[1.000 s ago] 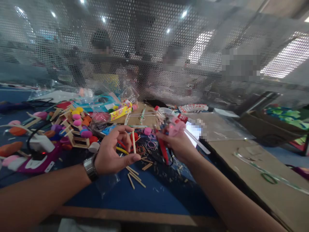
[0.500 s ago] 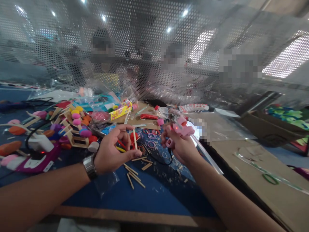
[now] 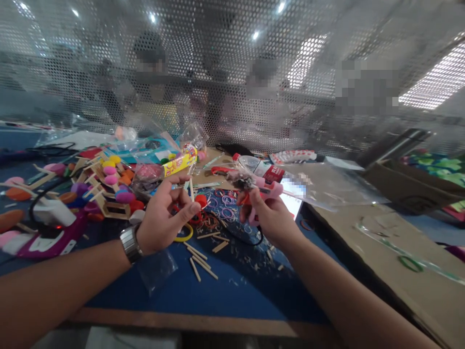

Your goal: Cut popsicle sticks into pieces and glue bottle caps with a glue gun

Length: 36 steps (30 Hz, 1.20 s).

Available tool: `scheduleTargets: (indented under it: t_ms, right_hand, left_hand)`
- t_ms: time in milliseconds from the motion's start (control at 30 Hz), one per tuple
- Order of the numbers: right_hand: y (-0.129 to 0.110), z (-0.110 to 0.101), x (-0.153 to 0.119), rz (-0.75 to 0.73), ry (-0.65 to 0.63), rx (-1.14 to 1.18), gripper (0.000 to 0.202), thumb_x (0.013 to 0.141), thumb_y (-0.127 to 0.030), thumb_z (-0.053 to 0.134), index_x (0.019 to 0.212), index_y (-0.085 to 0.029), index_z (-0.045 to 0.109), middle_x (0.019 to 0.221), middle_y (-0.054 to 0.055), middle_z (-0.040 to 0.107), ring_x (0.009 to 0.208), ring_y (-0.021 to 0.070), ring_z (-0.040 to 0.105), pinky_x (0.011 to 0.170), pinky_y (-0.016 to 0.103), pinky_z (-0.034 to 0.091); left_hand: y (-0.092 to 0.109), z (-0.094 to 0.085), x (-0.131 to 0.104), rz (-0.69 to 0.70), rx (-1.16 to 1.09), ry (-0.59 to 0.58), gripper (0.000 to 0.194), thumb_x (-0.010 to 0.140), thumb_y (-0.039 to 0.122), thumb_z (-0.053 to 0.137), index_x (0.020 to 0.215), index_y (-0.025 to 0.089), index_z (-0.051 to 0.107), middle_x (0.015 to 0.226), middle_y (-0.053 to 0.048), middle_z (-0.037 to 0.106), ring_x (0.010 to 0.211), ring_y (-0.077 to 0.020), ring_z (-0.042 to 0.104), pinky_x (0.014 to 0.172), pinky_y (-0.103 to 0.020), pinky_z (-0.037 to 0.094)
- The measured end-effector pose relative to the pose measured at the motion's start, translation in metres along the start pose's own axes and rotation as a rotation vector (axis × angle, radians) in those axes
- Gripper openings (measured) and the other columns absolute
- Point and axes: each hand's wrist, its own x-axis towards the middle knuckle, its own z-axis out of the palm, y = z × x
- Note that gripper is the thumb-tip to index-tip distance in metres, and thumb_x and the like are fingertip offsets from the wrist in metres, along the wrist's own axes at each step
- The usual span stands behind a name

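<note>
My left hand point(image 3: 157, 218), with a metal-band watch at the wrist, pinches a short wooden stick point(image 3: 192, 190) upright between thumb and fingers. To its right, my right hand point(image 3: 278, 219) is wrapped around a pink hot glue gun point(image 3: 269, 189). The gun's grimy front end points left toward the stick, with a gap between them. On the blue table below lie several loose wooden sticks point(image 3: 199, 261). A yellow ring point(image 3: 184, 233) rests just under my left hand, and small coloured rubber bands point(image 3: 228, 212) are scattered between the hands.
At left are small wooden frames point(image 3: 115, 209) with coloured pieces and a purple glue gun point(image 3: 54, 240). A bottle point(image 3: 267, 169) and a lit phone point(image 3: 293, 198) lie behind my right hand. Cardboard point(image 3: 366, 261) and a box point(image 3: 410, 191) are at right; a perforated screen stands behind.
The glue gun has turned more level, its front end now pointing left. The bottle label and more of the phone have come into view. My left hand still holds the stick.
</note>
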Motion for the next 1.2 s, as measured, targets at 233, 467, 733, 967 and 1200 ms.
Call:
scheduleTargets:
  t_ms: [233, 467, 733, 967, 1200]
  right_hand:
    - [0.003, 0.001, 0.002, 0.023, -0.056, -0.074, 0.05, 0.063, -0.064, 0.08, 0.061, -0.021, 0.054, 0.048, -0.002, 0.053, 0.043, 0.0121, 0.045, 0.044, 0.028, 0.035]
    - [0.01, -0.007, 0.009, 0.006, 0.15, -0.217, 0.052, 0.072, -0.066, 0.07, 0.055, -0.02, 0.054, 0.048, 0.001, 0.054, 0.047, 0.0128, 0.045, 0.047, 0.03, 0.033]
    - [0.008, -0.004, 0.003, -0.133, 0.095, -0.078, 0.03, 0.065, -0.035, 0.082, 0.063, -0.022, 0.054, 0.054, -0.003, 0.049, 0.051, 0.0123, 0.041, 0.049, 0.03, 0.037]
    - [0.01, -0.001, 0.003, -0.215, 0.061, -0.074, 0.022, 0.062, -0.03, 0.072, 0.061, -0.019, 0.054, 0.058, 0.0, 0.05, 0.055, 0.012, 0.04, 0.047, 0.027, 0.035]
    - [0.01, 0.002, -0.001, -0.369, -0.082, -0.01, 0.015, 0.066, -0.024, 0.071, 0.068, -0.02, 0.056, 0.063, 0.001, 0.057, 0.056, 0.0138, 0.047, 0.052, 0.028, 0.043]
  left_hand:
    - [-0.001, 0.001, 0.002, -0.037, -0.046, 0.018, 0.053, 0.082, 0.04, 0.076, 0.122, 0.018, 0.05, 0.066, 0.006, 0.051, 0.057, -0.0099, 0.047, 0.053, -0.023, 0.038]
    - [-0.001, 0.001, 0.005, -0.062, -0.056, 0.04, 0.059, 0.072, 0.037, 0.085, 0.119, 0.017, 0.054, 0.066, 0.006, 0.053, 0.059, -0.0102, 0.049, 0.056, -0.022, 0.041]
    - [-0.003, -0.001, 0.005, 0.004, -0.019, -0.042, 0.059, 0.061, 0.032, 0.093, 0.11, 0.016, 0.063, 0.061, 0.007, 0.051, 0.056, -0.0096, 0.048, 0.054, -0.021, 0.04]
    - [0.001, 0.001, 0.001, 0.066, -0.054, -0.048, 0.062, 0.049, 0.026, 0.099, 0.101, 0.015, 0.066, 0.06, 0.007, 0.055, 0.054, -0.0083, 0.05, 0.052, -0.019, 0.043]
    - [-0.002, 0.002, -0.002, 0.125, -0.098, -0.06, 0.063, 0.048, 0.028, 0.099, 0.102, 0.016, 0.068, 0.06, 0.007, 0.055, 0.054, -0.0067, 0.051, 0.051, -0.015, 0.044]
